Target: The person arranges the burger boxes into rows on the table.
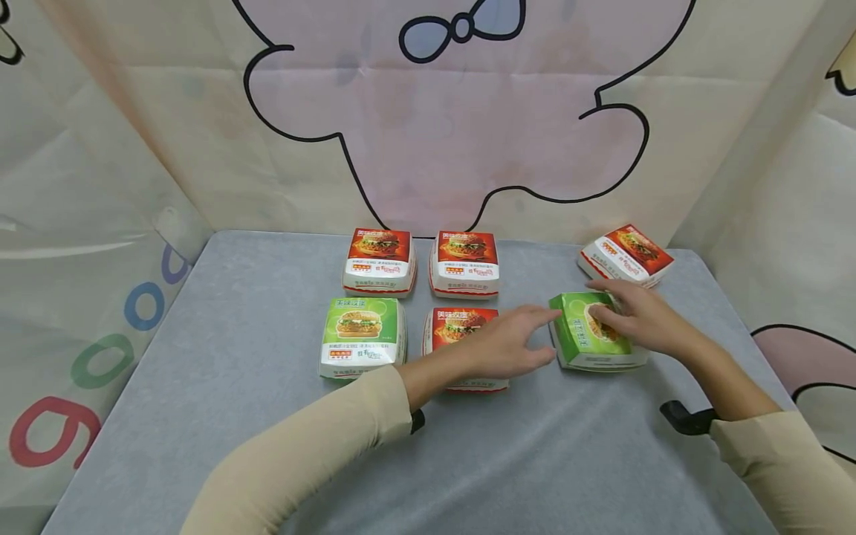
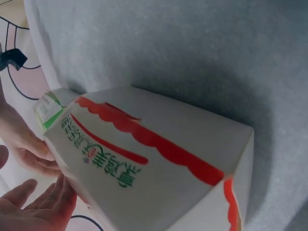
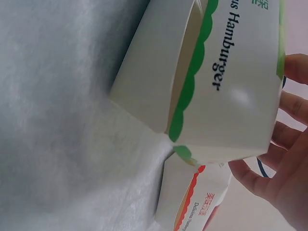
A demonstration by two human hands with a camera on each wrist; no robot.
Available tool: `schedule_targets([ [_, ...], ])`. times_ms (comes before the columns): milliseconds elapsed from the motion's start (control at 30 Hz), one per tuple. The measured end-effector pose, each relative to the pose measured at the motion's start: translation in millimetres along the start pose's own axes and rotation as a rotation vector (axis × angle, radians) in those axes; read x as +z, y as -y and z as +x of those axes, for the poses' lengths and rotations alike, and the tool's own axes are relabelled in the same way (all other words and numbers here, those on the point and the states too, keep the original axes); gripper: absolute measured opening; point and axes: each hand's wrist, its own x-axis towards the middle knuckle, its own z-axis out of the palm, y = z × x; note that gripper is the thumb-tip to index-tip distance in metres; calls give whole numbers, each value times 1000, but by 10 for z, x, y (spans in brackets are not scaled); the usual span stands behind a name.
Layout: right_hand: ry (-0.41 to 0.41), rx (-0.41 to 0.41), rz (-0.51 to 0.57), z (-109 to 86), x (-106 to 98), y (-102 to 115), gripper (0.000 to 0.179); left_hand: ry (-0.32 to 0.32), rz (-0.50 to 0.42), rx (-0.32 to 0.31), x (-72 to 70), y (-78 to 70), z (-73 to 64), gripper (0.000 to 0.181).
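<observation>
My right hand [image 1: 638, 316] lies over a green-topped hamburger box [image 1: 588, 327] at the right, thumb on its lid and fingers reaching along its far edge. In the right wrist view, fingers [image 3: 288, 132] run along the box's upper side, and a gap shows under its scalloped green trim. My left hand [image 1: 511, 345] reaches across with fingers extended and slightly spread, the fingertips right at the green box's left edge. Under the left wrist stands a red-topped hamburger box [image 1: 461, 327], partly hidden by that hand and forearm. The left wrist view shows this box's white side large.
Two red hamburger boxes [image 1: 378, 260] [image 1: 464, 264] stand side by side at the back, with another green box [image 1: 361, 338] in front of the left one. A further red box [image 1: 628, 253] sits angled at the back right. Grey cloth covers the table [image 1: 221, 357]; printed curtains [image 1: 468, 126] hang behind.
</observation>
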Motion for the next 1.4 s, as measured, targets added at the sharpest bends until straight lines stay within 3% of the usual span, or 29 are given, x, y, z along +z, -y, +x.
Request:
schedule_targets([
  [467,-49,-52,1,48,58,60,45,34,44,21,64,-22,18,61],
  [833,-38,-48,-2,68,73,109,44,85,244,36,127,-67,23,58],
  [1100,-41,-56,7,84,92,117,43,115,283,36,154,-74,27,59],
  [1400,-40,-69,-11,100,101,128,44,187,421,80,205,-69,56,58],
])
